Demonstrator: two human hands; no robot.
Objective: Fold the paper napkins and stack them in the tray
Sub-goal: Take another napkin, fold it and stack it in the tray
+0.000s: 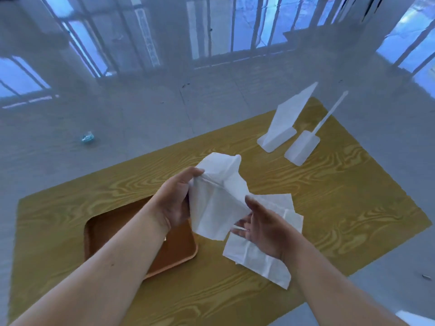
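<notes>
Left hand (pixel 175 198) fingers pinching a crumpled white napkin (pixel 217 198) above the table (pixel 329 196), right hand (pixel 261 229) open under it, fingertips hidden, loose napkins (pixel 259 260) beneath, tray (pixel 179 250) half covered by the forearm.

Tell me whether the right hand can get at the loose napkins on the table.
Probably yes: the right hand hovers open directly above the loose napkins, nothing between them. The left hand pinches the raised napkin.
</notes>
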